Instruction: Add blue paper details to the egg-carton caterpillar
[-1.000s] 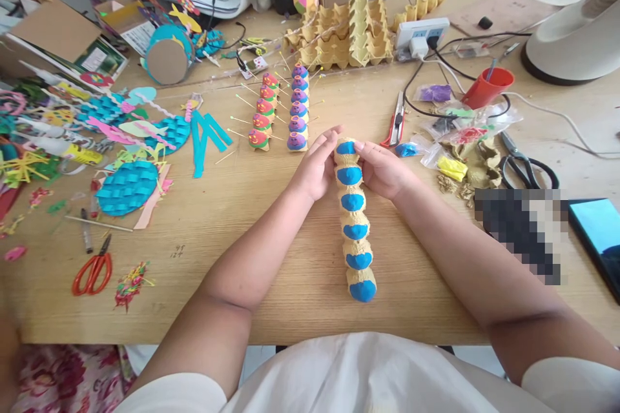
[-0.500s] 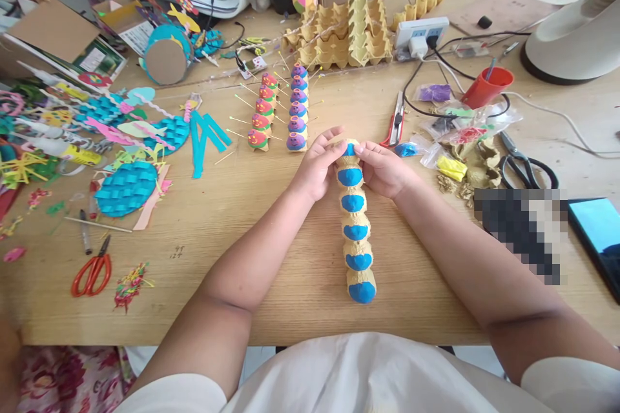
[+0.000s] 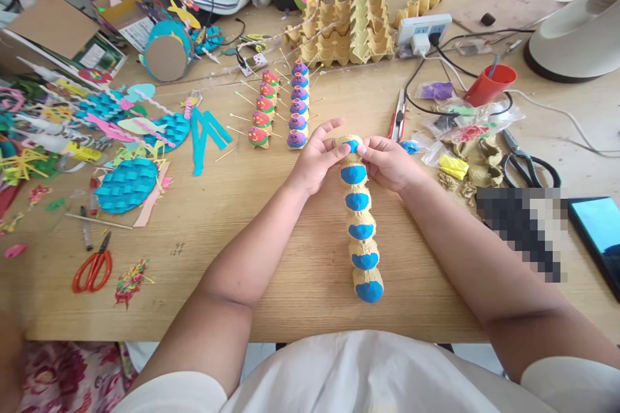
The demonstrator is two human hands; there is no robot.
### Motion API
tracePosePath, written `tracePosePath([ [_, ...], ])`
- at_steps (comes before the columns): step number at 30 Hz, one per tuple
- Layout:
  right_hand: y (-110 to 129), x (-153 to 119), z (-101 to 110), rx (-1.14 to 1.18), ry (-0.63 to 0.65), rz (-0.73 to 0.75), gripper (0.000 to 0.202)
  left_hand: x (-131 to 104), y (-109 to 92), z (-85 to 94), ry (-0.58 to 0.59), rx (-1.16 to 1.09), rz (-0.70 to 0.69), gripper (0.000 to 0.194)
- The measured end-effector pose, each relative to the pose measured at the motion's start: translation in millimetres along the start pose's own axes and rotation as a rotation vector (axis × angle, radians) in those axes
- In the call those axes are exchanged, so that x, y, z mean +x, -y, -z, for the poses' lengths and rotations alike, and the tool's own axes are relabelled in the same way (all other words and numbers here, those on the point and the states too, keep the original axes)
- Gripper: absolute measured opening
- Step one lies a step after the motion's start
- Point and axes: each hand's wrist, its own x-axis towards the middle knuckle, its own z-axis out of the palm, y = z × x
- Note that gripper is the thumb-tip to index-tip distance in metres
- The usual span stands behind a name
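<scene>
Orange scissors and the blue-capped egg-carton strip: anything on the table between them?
Head view: bare wood, apart from the left forearm crossing it. The orange scissors lie far left with a paper scrap beside them; the egg-carton strip is pinched by both hands.

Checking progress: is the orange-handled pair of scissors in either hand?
No, the orange-handled scissors lie on the wooden table, far left of both hands.
</scene>
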Motion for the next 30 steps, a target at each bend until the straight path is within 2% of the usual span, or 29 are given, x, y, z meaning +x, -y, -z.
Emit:
tracePosePath([
  [4,-0.1,-0.1,0.7,-0.029,-0.017,0.01,0.061,2.2,0.7,4.3,0.011,0.054,-0.038,0.09],
  [12,1.0,-0.2,-0.1,-0.094,-0.036,0.073,0.061,4.3,3.6,3.5,0.007,0.089,-0.137,0.081],
  [18,3.3,-1.7,-0.8,-0.056,0.033,0.025,0.065,-0.3,0.0,-2.7,0.014,-0.006,-0.054,0.078],
  [25,1.8,-0.8,-6.0,-0.173,-0.074,0.121,0.069,-4.3,-4.7,-7.4,-0.012,-0.053,-0.006,0.081],
  [30,1.0,-1.4,-5.6,-0.215,-0.053,0.125,0.069,-5.5,-3.7,-13.6,-0.091,0.005,-0.011,0.084],
])
